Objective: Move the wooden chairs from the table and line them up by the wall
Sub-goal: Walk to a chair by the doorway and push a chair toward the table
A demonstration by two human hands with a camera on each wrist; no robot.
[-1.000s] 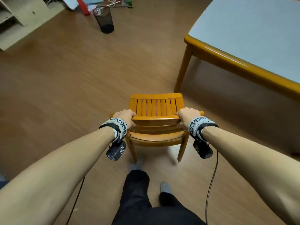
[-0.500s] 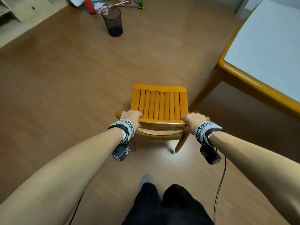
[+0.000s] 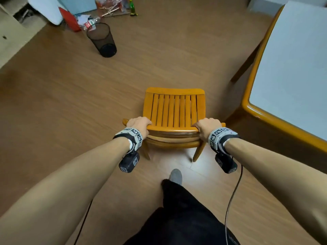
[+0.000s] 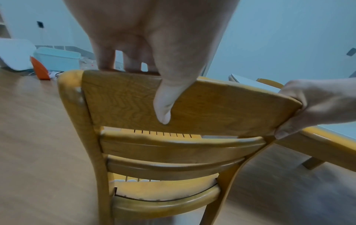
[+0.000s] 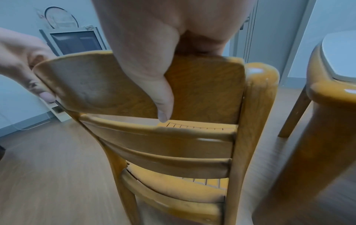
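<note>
An orange-brown wooden chair (image 3: 174, 110) with a slatted seat stands in front of me on the wooden floor, its back toward me. My left hand (image 3: 138, 123) grips the left end of the top back rail (image 4: 202, 106), fingers over the front, thumb behind. My right hand (image 3: 206, 125) grips the right end of the same rail (image 5: 208, 85) the same way. The table (image 3: 256, 110), wood-edged with a pale top, is at the right, its near corner close to the chair. The chair's front legs are hidden under the seat.
A black mesh bin (image 3: 101, 39) stands on the floor at the far left. Behind it lie a red object (image 3: 69, 20), a plastic bottle, a green bottle (image 3: 131, 7) and clutter by the wall. My black-trousered leg and grey sock (image 3: 176, 176) are just behind the chair.
The chair, still held by both hands, has swung away from the table toward the bin side. The table has slid to the right edge of view and the bin is nearer. I have stepped forward.
</note>
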